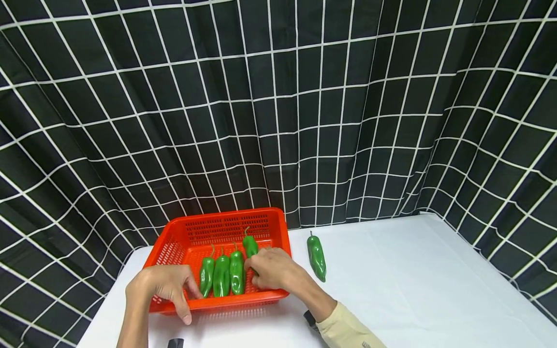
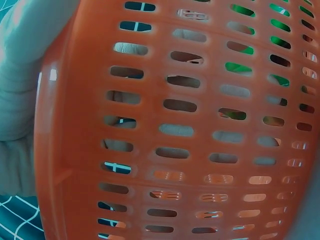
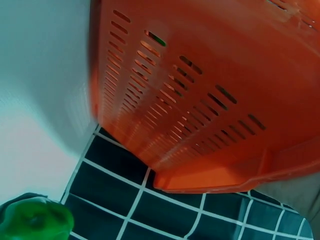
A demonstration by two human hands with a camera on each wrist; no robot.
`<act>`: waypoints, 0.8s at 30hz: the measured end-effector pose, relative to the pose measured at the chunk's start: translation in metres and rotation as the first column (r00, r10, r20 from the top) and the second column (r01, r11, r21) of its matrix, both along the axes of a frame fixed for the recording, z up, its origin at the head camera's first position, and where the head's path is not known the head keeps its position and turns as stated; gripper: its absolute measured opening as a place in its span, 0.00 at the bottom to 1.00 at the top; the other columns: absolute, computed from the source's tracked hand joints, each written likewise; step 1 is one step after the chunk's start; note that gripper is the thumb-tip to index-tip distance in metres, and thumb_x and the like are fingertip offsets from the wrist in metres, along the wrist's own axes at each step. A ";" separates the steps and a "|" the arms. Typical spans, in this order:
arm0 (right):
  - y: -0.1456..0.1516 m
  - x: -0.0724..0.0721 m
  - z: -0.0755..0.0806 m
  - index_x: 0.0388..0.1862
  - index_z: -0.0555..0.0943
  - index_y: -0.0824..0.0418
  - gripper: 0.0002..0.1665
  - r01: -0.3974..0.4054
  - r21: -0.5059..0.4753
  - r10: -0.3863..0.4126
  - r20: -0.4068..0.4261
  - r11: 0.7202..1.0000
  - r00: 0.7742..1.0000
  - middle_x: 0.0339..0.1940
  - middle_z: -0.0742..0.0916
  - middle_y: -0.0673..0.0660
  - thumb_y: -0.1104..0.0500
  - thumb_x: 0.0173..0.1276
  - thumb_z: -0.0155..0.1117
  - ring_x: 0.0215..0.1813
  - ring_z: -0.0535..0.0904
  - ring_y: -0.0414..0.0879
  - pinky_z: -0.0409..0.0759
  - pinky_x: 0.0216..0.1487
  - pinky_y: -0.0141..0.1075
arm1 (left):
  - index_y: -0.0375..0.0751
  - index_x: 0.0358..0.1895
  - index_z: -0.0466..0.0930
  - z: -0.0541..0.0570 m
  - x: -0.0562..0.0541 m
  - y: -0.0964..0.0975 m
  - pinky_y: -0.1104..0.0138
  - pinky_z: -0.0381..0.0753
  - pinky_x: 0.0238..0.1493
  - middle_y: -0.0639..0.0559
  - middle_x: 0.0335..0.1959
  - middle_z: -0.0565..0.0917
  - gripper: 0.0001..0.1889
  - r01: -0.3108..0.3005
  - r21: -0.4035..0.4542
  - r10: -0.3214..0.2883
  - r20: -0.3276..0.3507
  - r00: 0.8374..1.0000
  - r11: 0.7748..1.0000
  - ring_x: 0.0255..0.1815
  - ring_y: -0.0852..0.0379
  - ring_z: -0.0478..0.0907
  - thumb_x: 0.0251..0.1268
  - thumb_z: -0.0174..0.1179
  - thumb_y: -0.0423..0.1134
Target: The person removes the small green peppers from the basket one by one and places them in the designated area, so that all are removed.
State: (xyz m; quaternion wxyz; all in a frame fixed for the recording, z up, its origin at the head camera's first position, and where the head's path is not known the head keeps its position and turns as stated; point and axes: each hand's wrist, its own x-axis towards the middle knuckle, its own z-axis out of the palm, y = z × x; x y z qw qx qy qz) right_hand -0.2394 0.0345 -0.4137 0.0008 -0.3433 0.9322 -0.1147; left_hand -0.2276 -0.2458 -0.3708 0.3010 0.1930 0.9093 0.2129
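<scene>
At the lower left of the frame, the left grip (image 1: 167, 284) holds the front rim of the red basket (image 1: 235, 301), best kept firm for steadiness; at lower centre, the right grip (image 1: 273, 268) grasps a green pepper (image 1: 250, 245) inside it, where light, even pressure should avoid bruising. Three other peppers (image 1: 236, 273) lie side by side in the basket, and a lone pepper (image 1: 316, 256) rests on the counter (image 1: 391, 270), right of centre.

A black cloth (image 1: 319, 123) with a white grid hangs behind the pale surface (image 1: 391, 280) and along both sides. Its lines bend over the folds.
</scene>
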 end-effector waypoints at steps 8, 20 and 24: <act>0.004 -0.001 0.006 0.53 0.90 0.51 0.13 -0.022 -0.085 0.027 0.051 0.996 0.998 0.28 0.84 0.44 0.59 0.72 0.68 0.26 0.69 0.34 0.69 0.32 0.27 | 0.50 0.38 0.95 -0.001 0.000 -0.001 0.70 0.73 0.39 0.55 0.32 0.91 0.21 -0.010 0.012 0.010 0.012 1.000 1.000 0.37 0.59 0.73 0.32 0.83 0.33; 0.014 0.001 0.025 0.58 0.88 0.51 0.18 -0.024 -0.196 0.046 0.110 0.980 0.993 0.38 0.87 0.47 0.61 0.71 0.69 0.26 0.68 0.35 0.65 0.27 0.27 | 0.52 0.39 0.95 -0.001 -0.002 0.000 0.70 0.71 0.37 0.56 0.31 0.90 0.22 -0.008 0.033 0.007 0.028 1.000 0.999 0.36 0.60 0.72 0.31 0.83 0.33; 0.021 0.003 0.035 0.65 0.82 0.46 0.25 -0.001 -0.208 0.029 0.133 0.978 0.991 0.35 0.84 0.45 0.60 0.71 0.70 0.34 0.72 0.37 0.70 0.33 0.28 | 0.52 0.39 0.95 -0.002 -0.003 -0.002 0.72 0.70 0.35 0.56 0.31 0.90 0.22 0.008 0.051 -0.009 0.031 0.999 0.999 0.34 0.63 0.69 0.31 0.83 0.33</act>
